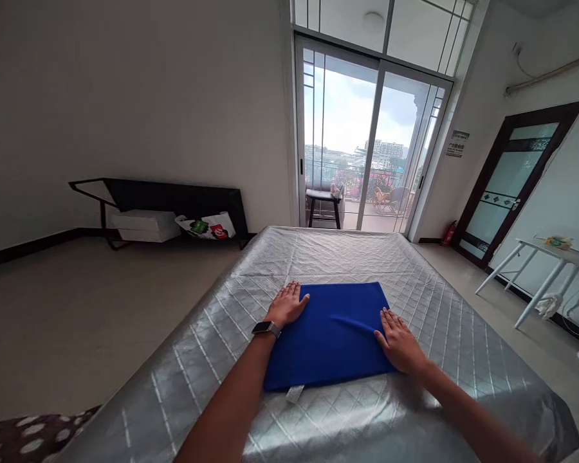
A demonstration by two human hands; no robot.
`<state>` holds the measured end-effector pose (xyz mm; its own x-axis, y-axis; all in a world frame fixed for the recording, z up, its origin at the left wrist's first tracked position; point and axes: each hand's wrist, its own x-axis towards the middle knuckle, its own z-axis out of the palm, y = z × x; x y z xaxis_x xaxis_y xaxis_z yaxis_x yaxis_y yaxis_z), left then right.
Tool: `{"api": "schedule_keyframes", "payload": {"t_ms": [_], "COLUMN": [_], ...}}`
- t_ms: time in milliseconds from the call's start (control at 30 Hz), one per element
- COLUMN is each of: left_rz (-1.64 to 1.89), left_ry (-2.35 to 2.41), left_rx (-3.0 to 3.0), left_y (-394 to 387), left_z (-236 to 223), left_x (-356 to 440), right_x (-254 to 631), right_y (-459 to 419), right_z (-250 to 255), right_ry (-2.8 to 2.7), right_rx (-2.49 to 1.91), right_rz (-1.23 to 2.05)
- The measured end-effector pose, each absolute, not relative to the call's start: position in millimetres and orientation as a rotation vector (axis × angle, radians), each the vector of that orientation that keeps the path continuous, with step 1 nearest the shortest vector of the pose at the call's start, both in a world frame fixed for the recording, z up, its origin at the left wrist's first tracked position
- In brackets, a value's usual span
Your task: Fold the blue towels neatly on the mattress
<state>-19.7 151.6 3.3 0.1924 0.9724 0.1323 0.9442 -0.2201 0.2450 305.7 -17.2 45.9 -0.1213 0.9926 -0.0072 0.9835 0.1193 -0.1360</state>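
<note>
Left hand (pixel 286 305): flat, fingers side by side along the left edge of the blue cloth (pixel 330 347) near its far corner, thumb out on the fabric; watch (pixel 266 328) on the wrist.
Right hand (pixel 400 342): flat across the right edge, fingers close together, thumb apart, beside a slanting crease.
Blue cloth: four-cornered, lying flat between both hands on the silver quilted cover (pixel 207 360); far edge toward the sliding doors (pixel 375 128).
Long axis: hard to tell, sides looking close in length.
White tag (pixel 294 393): at the near edge, left of middle, toward the wearer.
Farther right: white stool (pixel 573 257).
</note>
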Motion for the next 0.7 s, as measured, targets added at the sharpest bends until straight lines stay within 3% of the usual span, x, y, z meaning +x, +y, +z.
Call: {"api": "schedule_keyframes", "payload": {"t_ms": [167,300,533,700], "left_rz": [0.575,0.718,0.55,0.516], "left_ry": [1.927,1.778,1.017,1.142], "left_rx": [2.371,2.514,2.959,2.913], "left_y": [138,112,57,42], "left_z": [16,30,7,-6], "left_x": [-18,28,168,168], "right_x": [309,306,303,301], "right_y": [-23,-22,-25,-26], "right_z": [42,44,45,49], "right_ry": [-2.246,-2.226,-2.253,-2.229], "right_rx": [-2.054,-2.041,-2.025,-2.038], "right_rz": [0.283,0.295,0.272,0.3]}}
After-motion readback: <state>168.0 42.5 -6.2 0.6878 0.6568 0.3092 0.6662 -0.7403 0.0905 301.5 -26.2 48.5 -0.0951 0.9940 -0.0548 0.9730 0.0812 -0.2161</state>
